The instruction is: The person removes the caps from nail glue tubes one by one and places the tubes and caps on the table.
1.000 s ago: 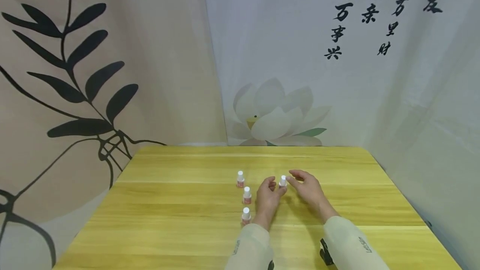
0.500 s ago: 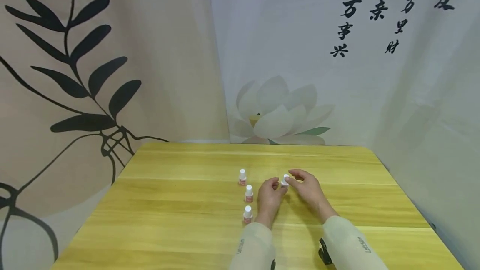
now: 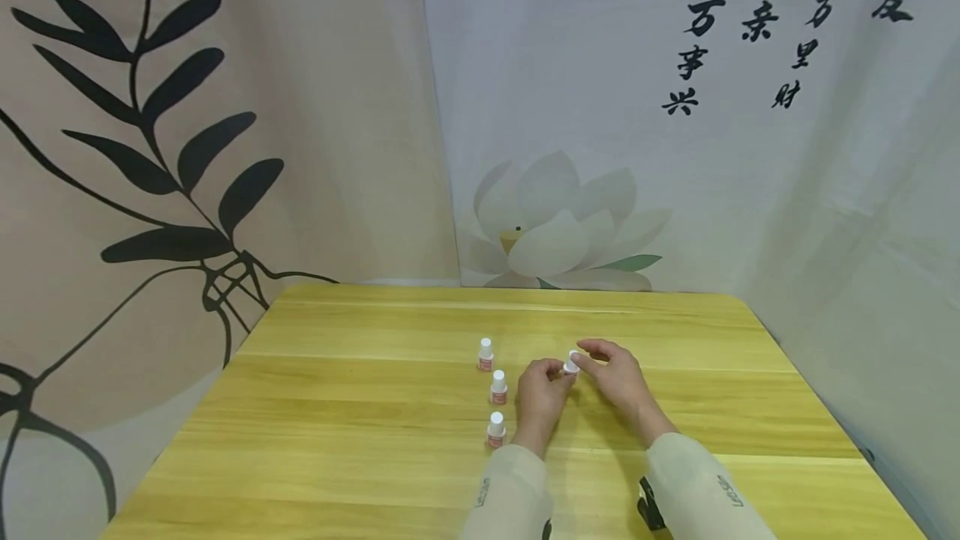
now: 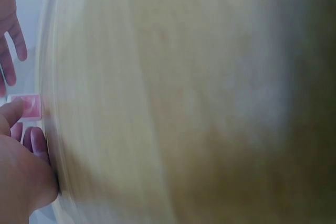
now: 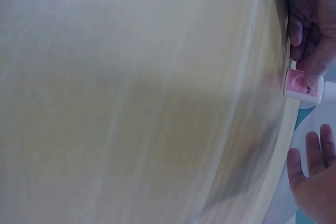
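Observation:
My left hand (image 3: 542,398) holds a small white bottle (image 5: 304,95) upright on the wooden table, its thumb lying across the pink label in the right wrist view. My right hand (image 3: 618,377) reaches in from the right and pinches the white cap (image 3: 573,362) at the top. In the right wrist view the other fingers (image 5: 315,150) of this hand are spread and stick out loosely. Left of my hands, three similar capped bottles stand in a rough column: a far one (image 3: 486,355), a middle one (image 3: 498,388) and a near one (image 3: 496,430).
The wooden table (image 3: 337,423) reaches back to a hanging cloth (image 3: 360,148) printed with leaves, a pale lotus and dark characters. The near bottle stands close beside my left wrist and sleeve (image 3: 512,490).
The right fingertips have gone from beside the cap onto it. My left hand stays round the bottle. The head view has shifted slightly; the three other bottles stand as before.

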A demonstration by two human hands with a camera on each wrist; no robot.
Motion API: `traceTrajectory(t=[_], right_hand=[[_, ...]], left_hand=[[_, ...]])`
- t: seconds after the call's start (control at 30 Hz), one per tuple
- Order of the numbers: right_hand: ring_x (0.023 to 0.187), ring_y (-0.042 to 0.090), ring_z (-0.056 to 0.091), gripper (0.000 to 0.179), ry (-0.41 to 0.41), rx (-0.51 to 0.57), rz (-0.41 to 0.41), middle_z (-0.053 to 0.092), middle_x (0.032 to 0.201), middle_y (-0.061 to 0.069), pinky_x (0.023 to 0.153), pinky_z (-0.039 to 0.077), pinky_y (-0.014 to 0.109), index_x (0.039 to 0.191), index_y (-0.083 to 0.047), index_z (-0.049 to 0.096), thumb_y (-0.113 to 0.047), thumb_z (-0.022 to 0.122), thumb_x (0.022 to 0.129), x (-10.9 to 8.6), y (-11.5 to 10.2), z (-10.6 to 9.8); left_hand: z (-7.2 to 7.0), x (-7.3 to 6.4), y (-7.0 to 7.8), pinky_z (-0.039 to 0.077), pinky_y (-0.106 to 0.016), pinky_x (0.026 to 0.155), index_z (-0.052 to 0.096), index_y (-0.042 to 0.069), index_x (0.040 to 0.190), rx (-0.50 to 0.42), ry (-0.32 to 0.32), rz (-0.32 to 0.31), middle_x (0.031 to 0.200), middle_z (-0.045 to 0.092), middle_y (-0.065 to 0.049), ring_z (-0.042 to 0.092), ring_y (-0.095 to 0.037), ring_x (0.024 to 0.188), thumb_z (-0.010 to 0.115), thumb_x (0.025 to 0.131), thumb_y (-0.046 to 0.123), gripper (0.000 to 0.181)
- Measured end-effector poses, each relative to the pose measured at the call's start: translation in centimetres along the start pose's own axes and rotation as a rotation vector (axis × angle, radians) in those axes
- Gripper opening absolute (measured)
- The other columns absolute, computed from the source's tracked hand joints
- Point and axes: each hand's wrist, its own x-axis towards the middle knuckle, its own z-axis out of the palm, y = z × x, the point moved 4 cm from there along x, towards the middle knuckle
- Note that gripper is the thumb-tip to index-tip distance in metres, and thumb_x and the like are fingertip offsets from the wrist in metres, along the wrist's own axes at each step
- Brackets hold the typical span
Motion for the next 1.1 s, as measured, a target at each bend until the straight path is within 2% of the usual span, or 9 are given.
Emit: traceTrajectory(t=[0.23,0.53,0.67,0.8,0.93,1.1], right_hand=[[0.127,0.038,0.050,0.044,-0.001,-0.008,0.012,0.059,0.133,0.018,0.104,0.039,0.055,0.126,-0.004,0.065,-0.035,0.068,0.095,-0.1,0.2,0.0],[0.119,0.032,0.056,0.036,-0.004,0.021,0.032,0.068,0.119,0.011,0.101,0.041,0.053,0.117,-0.006,0.070,-0.035,0.068,0.095,-0.2,0.4,0.0],[0.116,0.031,0.057,0.035,-0.007,0.032,0.043,0.069,0.115,0.009,0.099,0.043,0.052,0.116,-0.006,0.071,-0.034,0.068,0.095,-0.1,0.5,0.0],[0.116,0.031,0.058,0.033,-0.007,0.029,0.042,0.070,0.114,0.009,0.099,0.044,0.051,0.115,-0.006,0.071,-0.033,0.068,0.096,0.0,0.6,-0.1],[0.117,0.032,0.058,0.034,-0.006,0.024,0.031,0.069,0.115,0.008,0.100,0.044,0.051,0.115,-0.007,0.071,-0.034,0.068,0.095,-0.1,0.7,-0.2],[0.115,0.030,0.059,0.033,0.003,0.008,0.026,0.070,0.114,0.007,0.099,0.044,0.050,0.114,-0.007,0.071,-0.034,0.068,0.095,0.0,0.7,-0.2]], left_hand=[[0.0,0.0,0.2,0.054,-0.032,0.076,0.072,0.012,0.096,-0.004,-0.005,-0.023,0.095,0.065,0.003,0.062,-0.016,0.089,0.080,0.085,0.020,0.016],[0.2,0.2,0.0,0.053,-0.034,0.077,0.072,0.013,0.093,0.044,0.003,0.014,0.091,0.066,0.004,0.062,-0.014,0.086,0.081,0.083,0.022,0.016],[0.3,0.4,0.0,0.051,-0.034,0.073,0.073,0.014,0.089,0.081,0.000,0.040,0.084,0.066,0.006,0.060,-0.012,0.079,0.081,0.083,0.024,0.015],[0.4,0.6,0.0,0.050,-0.034,0.069,0.074,0.013,0.088,0.113,-0.018,0.059,0.079,0.064,0.007,0.058,-0.011,0.075,0.080,0.084,0.025,0.014],[0.5,0.8,0.1,0.051,-0.035,0.072,0.075,0.013,0.092,0.150,-0.048,0.048,0.080,0.065,0.008,0.059,-0.012,0.077,0.080,0.084,0.024,0.014],[0.6,1.1,0.2,0.051,-0.034,0.070,0.076,0.013,0.089,0.211,-0.082,0.067,0.078,0.067,0.007,0.059,-0.012,0.074,0.079,0.086,0.024,0.011]])
